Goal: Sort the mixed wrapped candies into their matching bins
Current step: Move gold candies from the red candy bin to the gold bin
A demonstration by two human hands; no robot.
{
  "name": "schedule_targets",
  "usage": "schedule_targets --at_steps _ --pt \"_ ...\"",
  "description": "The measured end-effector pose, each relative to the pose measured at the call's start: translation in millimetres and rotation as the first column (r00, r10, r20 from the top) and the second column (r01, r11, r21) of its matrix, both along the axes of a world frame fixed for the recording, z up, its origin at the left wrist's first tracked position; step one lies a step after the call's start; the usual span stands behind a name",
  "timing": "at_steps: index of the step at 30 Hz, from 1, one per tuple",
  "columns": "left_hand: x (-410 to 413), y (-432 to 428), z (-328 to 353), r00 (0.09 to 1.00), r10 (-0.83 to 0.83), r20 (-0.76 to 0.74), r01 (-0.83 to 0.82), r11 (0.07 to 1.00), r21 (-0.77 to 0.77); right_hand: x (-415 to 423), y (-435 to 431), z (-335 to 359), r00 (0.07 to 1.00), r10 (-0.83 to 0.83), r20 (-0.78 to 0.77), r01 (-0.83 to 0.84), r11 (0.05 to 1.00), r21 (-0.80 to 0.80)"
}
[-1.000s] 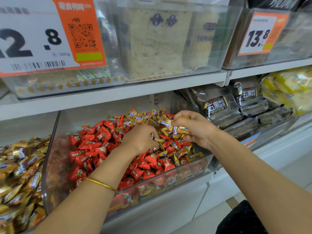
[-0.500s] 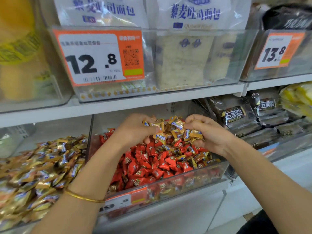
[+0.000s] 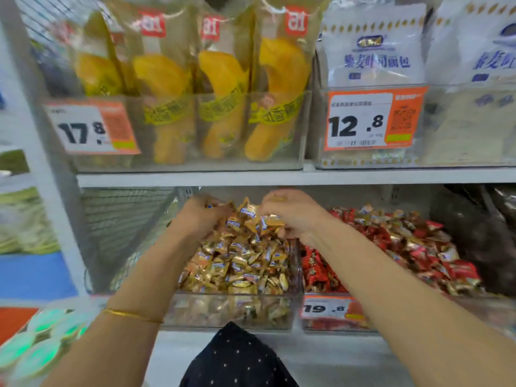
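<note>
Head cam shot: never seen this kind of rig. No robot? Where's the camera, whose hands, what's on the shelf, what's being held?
No machine here: a person sorts candy with bare hands. The only camera sits on their head, looking forward and down, so both arms reach in from below. The left hand and right hand are together over a clear bin of gold-wrapped candies, each curled round some of them. The next bin to the right holds red-wrapped candies with gold ones mixed in, and carries a 19.8 price tag. On the shelf above stand banana-shaped snack packs and bagged bread.
</note>
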State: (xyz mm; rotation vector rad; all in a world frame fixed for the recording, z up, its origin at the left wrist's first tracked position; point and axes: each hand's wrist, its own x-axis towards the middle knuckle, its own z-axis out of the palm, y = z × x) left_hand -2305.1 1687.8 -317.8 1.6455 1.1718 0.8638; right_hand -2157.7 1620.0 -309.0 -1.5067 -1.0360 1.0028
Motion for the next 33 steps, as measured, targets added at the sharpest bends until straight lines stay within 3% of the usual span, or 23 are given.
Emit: schedule_targets --at_steps 3,6,12,16,20,23,25,28,30,33 --pt "-4 13 -5 0.963 0.025 0.27 0.023 0.985 -0.173 -24 25 0 0.994 0.067 0.092 -0.061 0.996 -0.067" --pt "-12 18 -6 0.949 0.054 0.309 0.025 0.969 -0.245 -24 30 -2 0.993 0.099 0.064 -0.09 0.988 -0.126" --pt "9 -13 -7 0.93 -0.194 0.313 0.216 0.976 -0.039 26 -10 -8 0.991 0.065 -0.115 -0.065 0.998 0.001" --pt "66 -49 -8 0.882 -0.394 0.259 0.388 0.919 0.074 87 -70 -4 0.995 -0.027 -0.1 0.031 0.999 0.035" --pt "141 -83 -15 0.807 -0.586 0.078 0.573 0.808 0.137 164 -121 -10 0.97 -0.242 0.033 0.241 0.97 0.009" --pt "195 -96 -28 0.749 -0.653 -0.112 0.662 0.732 0.162 209 -143 -21 0.936 -0.274 0.22 0.296 0.952 -0.073" --pt "224 -98 -37 0.676 -0.664 -0.319 0.732 0.656 0.185 225 -148 -26 0.914 -0.205 0.35 0.273 0.949 -0.158" --pt "253 -93 -56 0.452 -0.652 -0.609 0.858 0.504 0.098 232 -142 -35 0.876 0.029 0.481 0.168 0.917 -0.362" --pt "264 -88 -69 0.335 -0.573 -0.747 0.877 0.479 0.026 232 -137 -45 0.844 0.238 0.48 0.071 0.839 -0.54" --pt "270 -74 -74 0.264 -0.475 -0.84 0.86 0.51 -0.018 234 -130 -59 0.741 0.42 0.524 0.022 0.764 -0.645"
